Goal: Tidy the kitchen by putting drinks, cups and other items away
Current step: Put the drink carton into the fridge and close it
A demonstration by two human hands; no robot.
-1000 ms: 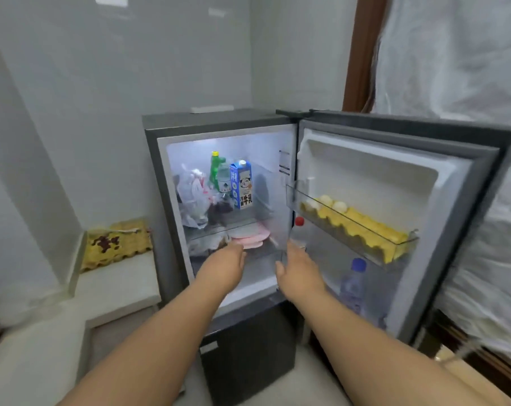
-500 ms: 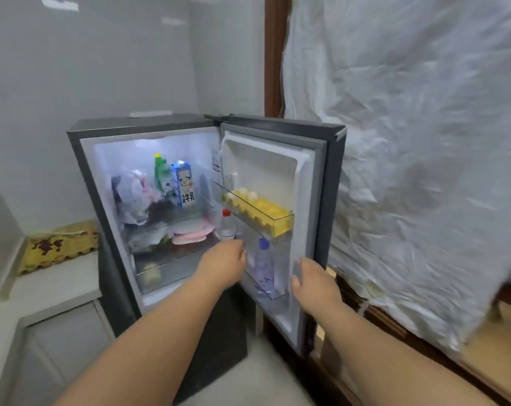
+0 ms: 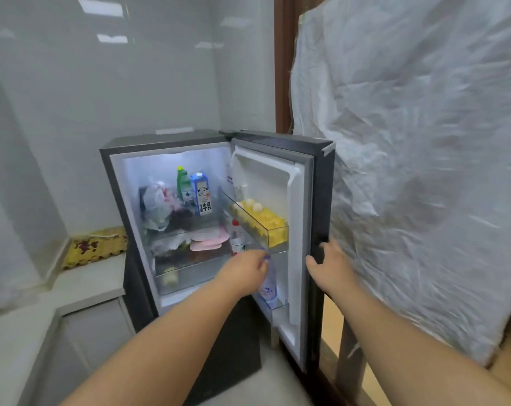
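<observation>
- Left hand: arm stretched forward, hand low at the inner side of the fridge door; finger pose blurred.
- Right hand: arm stretched forward, gripping the fridge door's outer edge, thumb on its inner side.

Soft, even daylight. The fridge lamp glows brightest at its top edge. Ceiling lights glare on the glossy wall. The plastic sheet is motion-blurred, and frame edges bow.
</observation>
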